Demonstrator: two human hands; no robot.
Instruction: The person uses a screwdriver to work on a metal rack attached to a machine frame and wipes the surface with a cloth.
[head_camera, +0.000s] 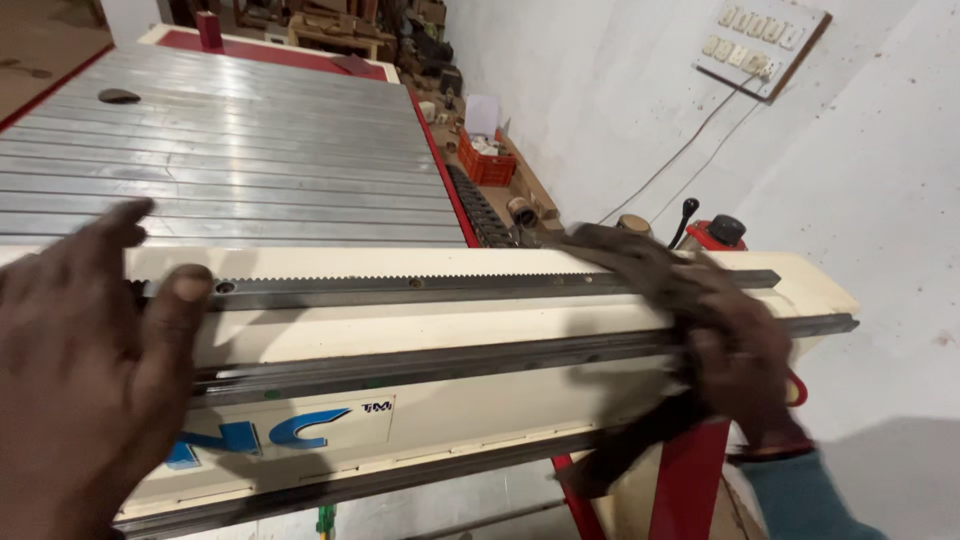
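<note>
Cream-painted side beam (480, 330) of a big flat-bed machine runs across the view; all places below are relative to this beam. Left hand (75, 370) rests on the beam's left end, fingers spread, thumb (180, 300) pressed on the beam's top edge right at the toothed metal rack (450, 288). Nothing is pinched in it, palm flat against the beam face. Right hand (735, 365) is over the beam's right end, motion-blurred, pressing a dark rag (630, 265) onto the rack and the steel guide rail (450, 358) below it. Fingers look curled around the rag, exact grip cannot be told through the blur. A tail of the rag hangs down below the beam near the red leg (690, 480). Teal sleeve cuff (800, 500) shows at the right wrist. Blue lettering (270, 435) sits on the beam's front face, between the two rails. Behind the beam lies the ribbed aluminium bed (240, 150) with a red frame edge (440, 160). Past the beam's right end stand a black knob and lever (725, 230). Further behind, along the white wall (600, 120), a black cable chain (480, 205) runs beside the bed, with a red crate (487, 160) near it. High on the wall above the beam's right end hangs a switch board (760, 40).
</note>
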